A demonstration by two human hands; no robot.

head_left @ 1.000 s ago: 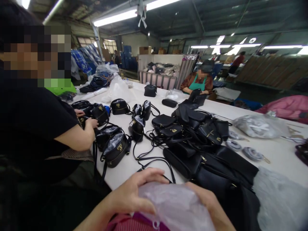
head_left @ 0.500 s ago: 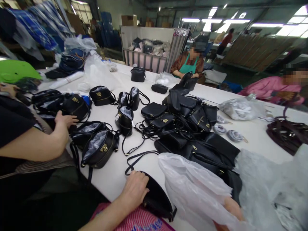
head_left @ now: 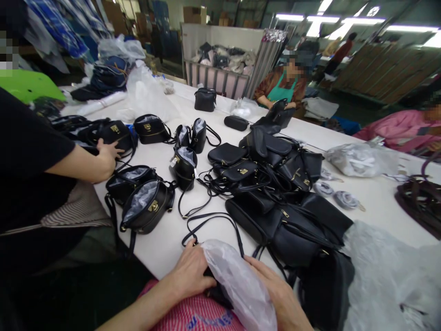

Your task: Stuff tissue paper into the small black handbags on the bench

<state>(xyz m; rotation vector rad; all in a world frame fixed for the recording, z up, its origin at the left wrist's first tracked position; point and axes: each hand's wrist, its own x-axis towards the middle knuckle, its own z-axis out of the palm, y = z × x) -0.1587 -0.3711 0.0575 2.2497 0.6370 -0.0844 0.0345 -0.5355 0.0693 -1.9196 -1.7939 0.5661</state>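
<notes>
a view from above a long white table (head_left: pixel 161 239) in a workshop, seen over a person's two bare hands at the near edge, at 6 o'clock. the left hand (head_left: pixel 191 271) lies flat with fingers curled over the end of a small black bag (head_left: pixel 217 292), pinning it against the table edge and the lap so it does not slide. the right hand (head_left: pixel 275 294) closes on a thin clear plastic bag (head_left: pixel 241 285) from the 3 o'clock side; the plastic is drawn over the black bag, covering most of it, so only a dark sliver shows beneath. a loose black strap (head_left: pixel 210 223) loops away from it toward 12 o'clock across the tabletop.

just beyond, toward 1 o'clock, a heap of black handbags (head_left: pixel 285 220) lies piled together, straps tangled. at 3 o'clock a loose pile of more clear plastic (head_left: pixel 389 276) sits within reach of the right hand. at 10 o'clock, round black purses (head_left: pixel 146 207) rest with their grey-lined tops open, beside a co-worker's hand (head_left: pixel 105 158) that rests on another purse. two other people sit at the far side, at 1 and 2 o'clock.
</notes>
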